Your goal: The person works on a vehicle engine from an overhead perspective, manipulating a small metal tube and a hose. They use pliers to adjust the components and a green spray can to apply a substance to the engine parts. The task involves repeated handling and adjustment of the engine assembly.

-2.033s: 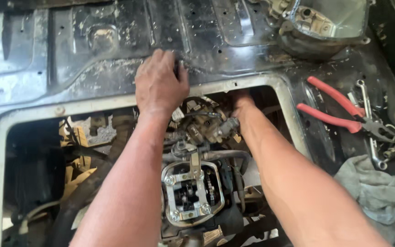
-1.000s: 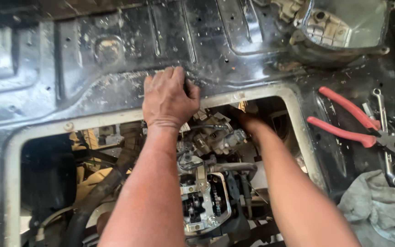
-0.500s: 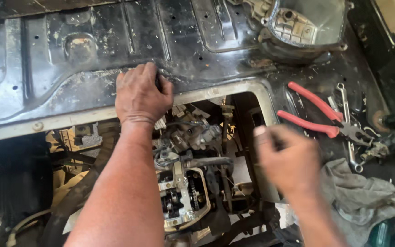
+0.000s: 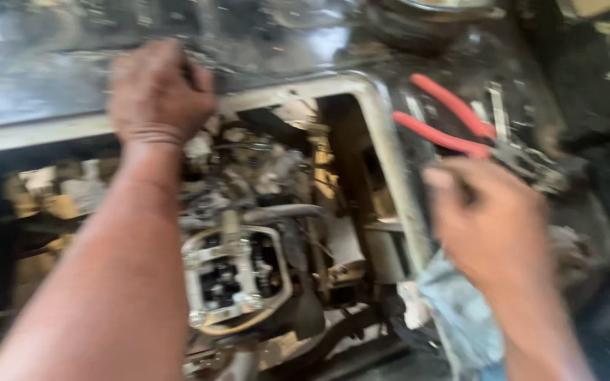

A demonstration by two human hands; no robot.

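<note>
The right hand (image 4: pixel 492 226) has come out of the big hole in the dirty metal floor panel (image 4: pixel 37 92) & now sits over on the right, just near the red-handled metal pliers (image 4: pixel 453 127). It hangs above a grey-blue cloth rag (image 4: pixel 460 317). Fingers look curled, but it's too blurry to tell if it holds anything. The left hand (image 4: pixel 157 92) hasn't moved: fingers bent over the far edge of the hole, above the oily grey engine part (image 4: pixel 234 275). So work inside has paused w/ the right hand near the tools.
</note>
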